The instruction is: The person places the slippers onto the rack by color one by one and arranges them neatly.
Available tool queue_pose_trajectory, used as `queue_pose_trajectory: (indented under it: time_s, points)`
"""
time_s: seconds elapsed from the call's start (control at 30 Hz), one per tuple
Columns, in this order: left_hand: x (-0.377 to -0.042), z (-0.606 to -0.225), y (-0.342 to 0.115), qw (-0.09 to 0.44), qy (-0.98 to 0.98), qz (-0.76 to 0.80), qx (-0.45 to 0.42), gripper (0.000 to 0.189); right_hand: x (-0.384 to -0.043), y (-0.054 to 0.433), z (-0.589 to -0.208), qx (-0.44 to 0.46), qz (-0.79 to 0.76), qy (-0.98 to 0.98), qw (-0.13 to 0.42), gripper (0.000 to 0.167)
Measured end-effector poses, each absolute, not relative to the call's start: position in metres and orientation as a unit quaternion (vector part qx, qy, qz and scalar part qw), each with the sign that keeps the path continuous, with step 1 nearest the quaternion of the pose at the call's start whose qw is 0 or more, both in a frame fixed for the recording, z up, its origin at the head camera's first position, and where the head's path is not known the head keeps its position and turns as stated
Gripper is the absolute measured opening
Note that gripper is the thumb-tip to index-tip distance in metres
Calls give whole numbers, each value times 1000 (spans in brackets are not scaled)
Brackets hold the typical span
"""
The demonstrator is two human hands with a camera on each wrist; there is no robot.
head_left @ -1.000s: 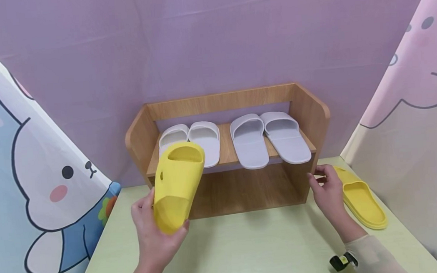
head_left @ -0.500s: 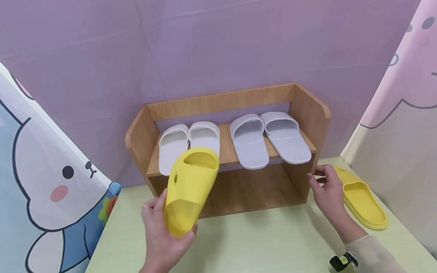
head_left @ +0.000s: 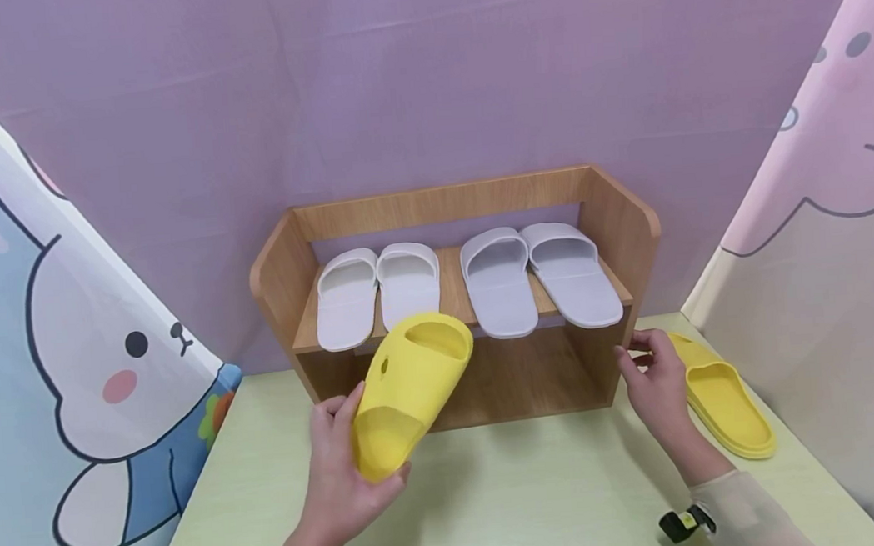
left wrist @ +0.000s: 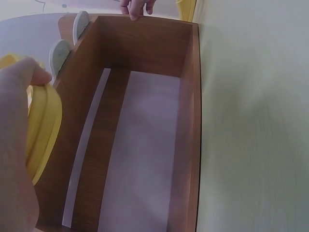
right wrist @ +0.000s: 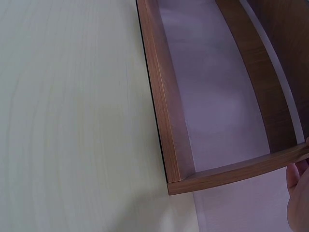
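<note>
My left hand (head_left: pixel 352 479) holds a yellow slipper (head_left: pixel 414 383) by its heel end, thumb on one side and fingers on the other. The slipper is tilted in front of the wooden shoe rack (head_left: pixel 440 198), its toe end overlapping the upper shelf's edge in the head view. In the left wrist view the slipper (left wrist: pixel 46 125) is beside the rack's lower compartment. My right hand (head_left: pixel 656 381) grips the front edge of the rack's right side panel with curled fingers. Just right of that hand, another yellow slipper (head_left: pixel 731 409) lies on the table, partly hidden by it.
On the upper shelf sit a pair of white slippers (head_left: pixel 347 312) at left and a pair of pale grey slippers (head_left: pixel 502 298) at right. The rack stands on a pale green table (head_left: pixel 526 493) against a purple cloth (head_left: pixel 433 81). Cartoon-printed cloths flank both sides.
My left hand has carried the yellow slipper rightward and slightly down, tilting its toe end further right. The white slippers now show more fully. My right hand stays on the rack.
</note>
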State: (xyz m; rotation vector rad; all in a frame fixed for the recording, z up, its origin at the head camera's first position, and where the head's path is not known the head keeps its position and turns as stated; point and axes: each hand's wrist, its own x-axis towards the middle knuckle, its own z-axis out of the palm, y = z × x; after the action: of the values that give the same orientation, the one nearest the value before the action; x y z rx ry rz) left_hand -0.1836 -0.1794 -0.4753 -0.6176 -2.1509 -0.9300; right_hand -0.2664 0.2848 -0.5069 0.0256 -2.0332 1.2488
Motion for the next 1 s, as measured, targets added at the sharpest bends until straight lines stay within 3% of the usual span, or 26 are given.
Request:
queue_pose_trajectory:
  time_s: [0.27,1.0]
  points:
    - [-182,-476,-179,275,-866,-338,-246,124,-266,285,-506,14,486,-791,372,21]
    - [-191,-495,-185,200,-892,-341,-218,116,-265,284,-505,12,487,-791,370,21]
